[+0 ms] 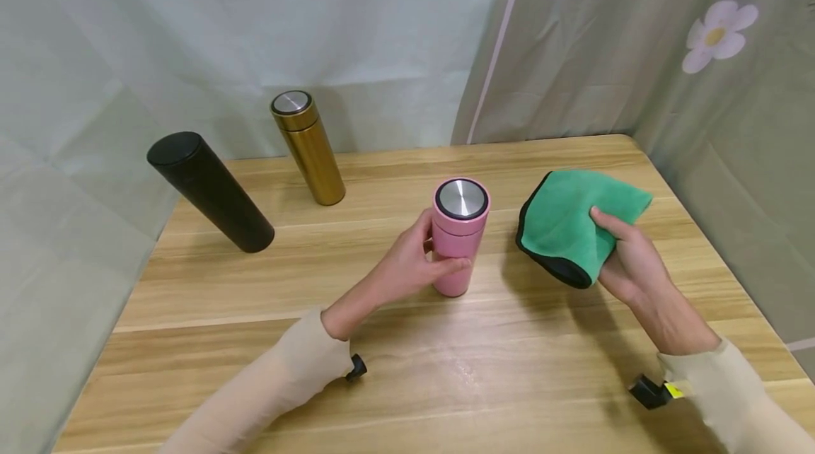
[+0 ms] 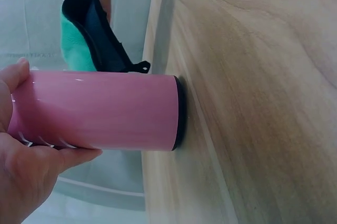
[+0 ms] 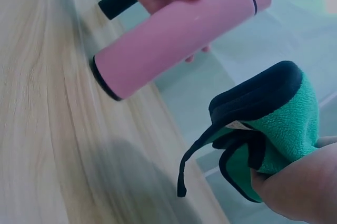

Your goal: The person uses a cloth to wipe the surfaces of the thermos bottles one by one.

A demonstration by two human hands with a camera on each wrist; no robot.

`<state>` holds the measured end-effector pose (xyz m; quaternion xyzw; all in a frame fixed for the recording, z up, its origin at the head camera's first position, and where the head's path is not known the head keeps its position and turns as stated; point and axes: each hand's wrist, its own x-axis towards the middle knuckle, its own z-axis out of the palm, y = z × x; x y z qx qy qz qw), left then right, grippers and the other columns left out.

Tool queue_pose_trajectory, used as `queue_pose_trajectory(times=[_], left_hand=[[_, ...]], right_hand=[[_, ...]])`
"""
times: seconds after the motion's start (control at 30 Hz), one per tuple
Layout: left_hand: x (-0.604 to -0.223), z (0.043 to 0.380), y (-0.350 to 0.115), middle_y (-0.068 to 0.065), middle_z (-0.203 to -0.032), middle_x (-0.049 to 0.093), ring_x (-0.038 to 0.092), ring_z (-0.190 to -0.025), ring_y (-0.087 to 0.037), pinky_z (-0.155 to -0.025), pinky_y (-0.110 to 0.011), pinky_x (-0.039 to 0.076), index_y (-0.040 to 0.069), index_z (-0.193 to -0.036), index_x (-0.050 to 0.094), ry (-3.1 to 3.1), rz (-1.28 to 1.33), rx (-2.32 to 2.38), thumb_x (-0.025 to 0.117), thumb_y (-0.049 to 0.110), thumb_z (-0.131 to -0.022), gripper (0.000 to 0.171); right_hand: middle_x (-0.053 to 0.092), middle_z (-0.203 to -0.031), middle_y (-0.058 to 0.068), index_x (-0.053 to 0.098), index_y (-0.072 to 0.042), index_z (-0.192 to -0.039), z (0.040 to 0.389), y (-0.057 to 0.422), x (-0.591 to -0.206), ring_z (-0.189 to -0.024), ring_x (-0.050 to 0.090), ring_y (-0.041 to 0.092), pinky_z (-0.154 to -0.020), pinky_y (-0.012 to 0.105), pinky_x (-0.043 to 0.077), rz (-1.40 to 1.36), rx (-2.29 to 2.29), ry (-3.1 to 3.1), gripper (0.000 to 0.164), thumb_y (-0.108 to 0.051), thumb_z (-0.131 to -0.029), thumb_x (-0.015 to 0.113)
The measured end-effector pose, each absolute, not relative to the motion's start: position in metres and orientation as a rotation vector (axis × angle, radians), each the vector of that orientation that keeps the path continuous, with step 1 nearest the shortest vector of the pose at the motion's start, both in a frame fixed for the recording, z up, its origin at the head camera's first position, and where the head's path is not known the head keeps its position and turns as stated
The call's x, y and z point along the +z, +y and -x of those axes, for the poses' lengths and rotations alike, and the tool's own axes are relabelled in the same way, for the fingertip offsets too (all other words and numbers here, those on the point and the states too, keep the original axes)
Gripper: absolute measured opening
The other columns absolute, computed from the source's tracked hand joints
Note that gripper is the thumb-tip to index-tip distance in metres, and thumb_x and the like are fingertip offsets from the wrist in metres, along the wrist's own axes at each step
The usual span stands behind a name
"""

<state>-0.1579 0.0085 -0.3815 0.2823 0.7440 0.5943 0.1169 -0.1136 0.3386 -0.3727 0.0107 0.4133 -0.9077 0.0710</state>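
1. My left hand [image 1: 414, 256] was wrapped around the pink bottle [image 1: 461, 240], thumb across its near side, other fingers behind, grasping it below the lid [image 1: 462, 198].
2. The bottle's long axis ran close to upright, lid uppermost, its base down at the wooden tabletop [image 1: 509, 383]; I could not tell whether it touched the wood.
3. My right hand [image 1: 635, 266] pinched the green cloth [image 1: 563, 217], thumb on top, holding it raised above the tabletop.
4. The gap between cloth and bottle was, I judged, the relation that mattered: the cloth hung to the bottle's right, near but apart, its black edging towards the bottle and a dark strap [image 3: 182, 182] dangling. From my right fingers, the bottle lay leftward, beyond the cloth.
5. My left hand was the nearer one to the black bottle [image 1: 219, 196] and gold bottle [image 1: 312, 157], which stood farther left, well apart from it.
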Motion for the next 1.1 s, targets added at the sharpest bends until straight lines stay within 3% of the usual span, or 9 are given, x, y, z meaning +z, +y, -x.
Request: queue_pose_trajectory(times=[0.23, 0.53, 0.67, 0.77, 0.93, 1.1], left_hand=[[-0.384, 0.156, 0.008, -0.01, -0.144, 0.053, 0.057, -0.128, -0.026, -0.106, -0.045, 0.049, 0.006, -0.151, 0.039, 2.159, -0.857, 1.73, 0.084, 0.01, -0.088, 0.077], [-0.385, 0.155, 0.009, -0.006, -0.145, 0.052, 0.055, -0.131, -0.024, -0.11, -0.045, 0.046, 0.009, -0.154, 0.036, 2.178, -0.828, 1.663, 0.083, 0.013, -0.089, 0.081], [-0.384, 0.153, 0.009, -0.006, -0.145, 0.051, 0.054, -0.131, -0.023, -0.111, -0.045, 0.044, 0.009, -0.154, 0.033, 2.18, -0.826, 1.654, 0.082, 0.013, -0.089, 0.082], [-0.385, 0.152, 0.01, -0.003, -0.145, 0.051, 0.054, -0.13, -0.021, -0.112, -0.045, 0.042, 0.011, -0.155, 0.032, 2.177, -0.822, 1.654, 0.082, 0.014, -0.088, 0.084], [-0.386, 0.153, 0.012, 0.0, -0.144, 0.051, 0.052, -0.13, -0.017, -0.114, -0.045, 0.04, 0.016, -0.156, 0.03, 2.149, -0.837, 1.666, 0.087, 0.017, -0.085, 0.091], [-0.386, 0.153, 0.014, -0.002, -0.144, 0.05, 0.051, -0.131, -0.018, -0.114, -0.042, 0.04, 0.013, -0.156, 0.028, 2.129, -0.864, 1.695, 0.088, 0.012, -0.084, 0.093]], right_hand=[[0.045, -0.138, 0.001, 0.032, -0.012, -0.144, 0.102, 0.32, -0.356, -0.12, 0.058, 0.012, -0.096, 0.026, 0.053, 0.029, -2.613, 1.567, 0.038, -0.01, -0.11, 0.048], [0.052, -0.133, 0.007, 0.047, -0.008, -0.138, 0.094, 0.289, -0.33, -0.116, 0.059, 0.017, -0.092, 0.024, 0.055, 0.111, -2.476, 2.055, 0.034, -0.017, -0.107, 0.057], [0.059, -0.126, 0.004, 0.055, -0.01, -0.136, 0.093, 0.277, -0.32, -0.11, 0.062, 0.017, -0.089, 0.02, 0.053, 0.151, -2.149, 2.569, 0.031, -0.023, -0.108, 0.055], [0.062, -0.124, 0.002, 0.057, -0.006, -0.137, 0.095, 0.268, -0.314, -0.106, 0.063, 0.016, -0.088, 0.02, 0.051, 0.262, -1.918, 2.838, 0.031, -0.019, -0.109, 0.053], [0.063, -0.133, 0.009, 0.054, 0.0, -0.145, 0.1, 0.252, -0.309, -0.113, 0.063, 0.012, -0.094, 0.019, 0.051, 0.502, -1.845, 2.893, 0.039, -0.005, -0.106, 0.055], [0.067, -0.131, 0.015, 0.057, 0.002, -0.143, 0.106, 0.246, -0.309, -0.11, 0.066, 0.012, -0.092, 0.018, 0.052, 0.713, -1.732, 2.912, 0.04, 0.002, -0.102, 0.057]])
